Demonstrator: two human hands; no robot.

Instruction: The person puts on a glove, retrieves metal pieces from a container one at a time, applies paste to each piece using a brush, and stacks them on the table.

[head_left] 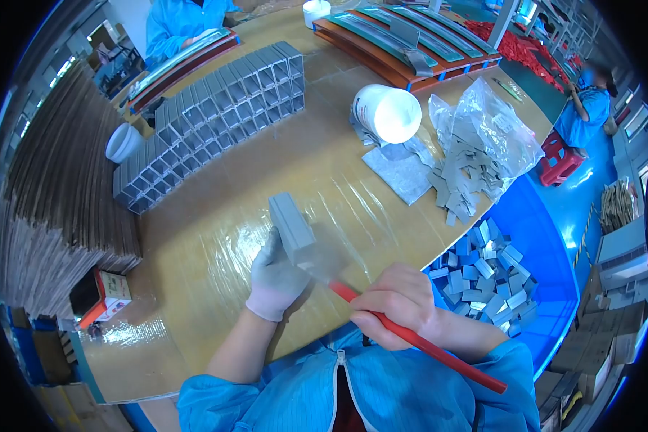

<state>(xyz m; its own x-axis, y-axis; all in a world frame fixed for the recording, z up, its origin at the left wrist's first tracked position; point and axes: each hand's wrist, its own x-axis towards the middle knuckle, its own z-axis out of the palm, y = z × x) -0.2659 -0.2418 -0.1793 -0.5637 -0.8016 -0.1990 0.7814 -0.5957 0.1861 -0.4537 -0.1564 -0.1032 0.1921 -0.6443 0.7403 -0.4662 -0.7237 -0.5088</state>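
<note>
My left hand [273, 277], in a pale glove, grips a grey rectangular box [290, 225] and holds it tilted over the table. Closed around a long red handle is my bare right hand [396, 306]. It belongs to what looks like a brush [450, 354], whose pale head is smeared by motion at the near end of the box. Whether the head goes inside the box or only touches it, I cannot tell. Beyond my left hand, several similar grey boxes [216, 108] are stacked in rows, their open ends facing me.
A white tub [389, 114] stands on a grey cloth [399, 173], beside a plastic bag of grey pieces [471, 169]. At right, a blue bin [554, 288] holds metal pieces. Cardboard sheets [57, 187] rise at left. Other people work across the table and at far right.
</note>
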